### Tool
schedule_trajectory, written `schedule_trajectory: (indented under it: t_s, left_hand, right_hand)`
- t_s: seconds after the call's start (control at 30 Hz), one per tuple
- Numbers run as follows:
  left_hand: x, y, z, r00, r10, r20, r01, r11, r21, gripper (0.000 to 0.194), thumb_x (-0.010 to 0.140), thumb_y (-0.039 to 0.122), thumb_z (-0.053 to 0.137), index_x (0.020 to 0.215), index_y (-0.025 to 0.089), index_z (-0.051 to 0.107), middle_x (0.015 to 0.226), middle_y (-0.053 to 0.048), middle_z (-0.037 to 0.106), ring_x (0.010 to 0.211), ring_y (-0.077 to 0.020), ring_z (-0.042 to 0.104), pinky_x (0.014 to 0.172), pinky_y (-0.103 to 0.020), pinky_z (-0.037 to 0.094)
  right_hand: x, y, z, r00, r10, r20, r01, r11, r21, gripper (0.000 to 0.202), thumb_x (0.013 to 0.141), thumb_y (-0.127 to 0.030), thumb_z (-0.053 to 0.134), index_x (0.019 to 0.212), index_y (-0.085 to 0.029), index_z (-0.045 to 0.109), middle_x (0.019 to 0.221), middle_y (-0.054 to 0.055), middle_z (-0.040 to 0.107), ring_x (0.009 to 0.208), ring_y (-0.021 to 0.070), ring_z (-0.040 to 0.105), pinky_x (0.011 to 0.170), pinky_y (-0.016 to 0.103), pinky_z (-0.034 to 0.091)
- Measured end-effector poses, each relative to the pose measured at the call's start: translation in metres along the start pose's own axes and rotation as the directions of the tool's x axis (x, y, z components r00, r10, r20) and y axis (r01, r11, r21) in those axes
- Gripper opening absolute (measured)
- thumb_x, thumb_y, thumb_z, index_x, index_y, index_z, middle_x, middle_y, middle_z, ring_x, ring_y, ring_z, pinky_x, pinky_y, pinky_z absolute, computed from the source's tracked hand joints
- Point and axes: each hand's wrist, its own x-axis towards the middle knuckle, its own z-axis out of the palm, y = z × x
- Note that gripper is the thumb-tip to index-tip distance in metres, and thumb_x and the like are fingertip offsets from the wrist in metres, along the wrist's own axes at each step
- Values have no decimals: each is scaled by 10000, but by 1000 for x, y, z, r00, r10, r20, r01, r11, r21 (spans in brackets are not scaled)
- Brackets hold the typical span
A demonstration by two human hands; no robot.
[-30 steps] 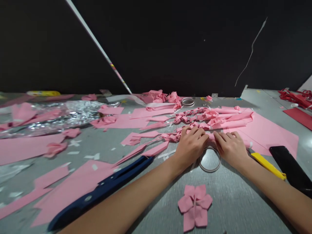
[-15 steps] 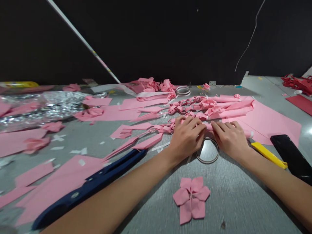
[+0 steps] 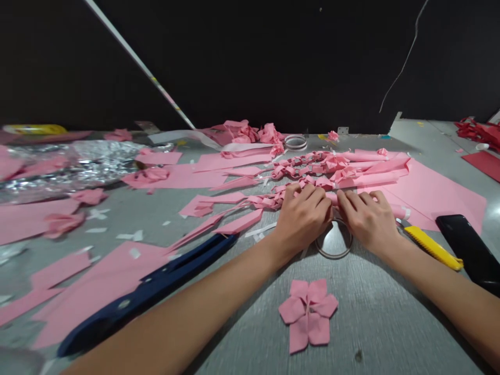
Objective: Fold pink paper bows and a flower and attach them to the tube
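Observation:
My left hand (image 3: 302, 216) is curled, knuckles up, over the left part of a pink paper roll (image 3: 399, 211) with a strip of white tape at its right end. Close beside it, my right hand (image 3: 367, 216) has its fingers bent round the same roll. The fingertips of both hands are hidden behind the knuckles. Linked pink paper chains (image 3: 265, 202) run out to the left from the roll. Just in front of the hands lies a thin-walled ring of tape (image 3: 334, 256). Nearer to me is a folded pink paper flower (image 3: 299, 336), flat on the grey table.
A yellow cutter knife (image 3: 433, 247) and a black phone (image 3: 466, 250) lie right of my right arm. Along my left forearm is a long dark blue tool (image 3: 156, 286). Pink paper sheets (image 3: 433, 192), tape scraps and silver tinsel (image 3: 97, 161) are scattered before a black wall (image 3: 273, 62).
The view has shifted slightly, so everything sits a little further right and mostly higher. Both hands keep the same place on the roll, with only slight finger movement.

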Motion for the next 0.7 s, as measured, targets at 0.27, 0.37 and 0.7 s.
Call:
schedule_trajectory:
  t_s: [0.27, 0.37, 0.7]
  left_hand:
    - [0, -1, 4, 999, -4, -42, 5, 1000, 15, 201, 1006, 176, 605, 823, 199, 685, 820, -55, 733, 856, -267, 623, 864, -439, 398]
    - [0, -1, 4, 999, -14, -49, 14, 1000, 11, 180, 985, 169, 618, 819, 199, 681, 808, -53, 724, 852, -266, 623, 854, -441, 398]
    - [-1, -6, 6, 994, -83, -66, 80, 996, -48, 133, 917, 141, 677, 800, 204, 660, 798, -32, 715, 833, -249, 613, 813, -417, 374]
  right_hand:
    - [0, -1, 0, 1000, -14, -15, 14, 999, -35, 384, 1096, -159, 502, 1450, -109, 642, 1178, 154, 806, 901, 290, 671, 817, 439, 344]
    - [0, -1, 1, 1000, -6, -25, 5, 1000, -28, 380, 1097, -162, 503, 1445, -115, 648, 1173, 150, 809, 903, 287, 673, 825, 438, 344]
    - [-1, 1, 2, 999, 4, -43, -6, 1000, -30, 364, 1101, -175, 515, 1432, -113, 653, 1138, 135, 817, 885, 275, 671, 828, 434, 345]
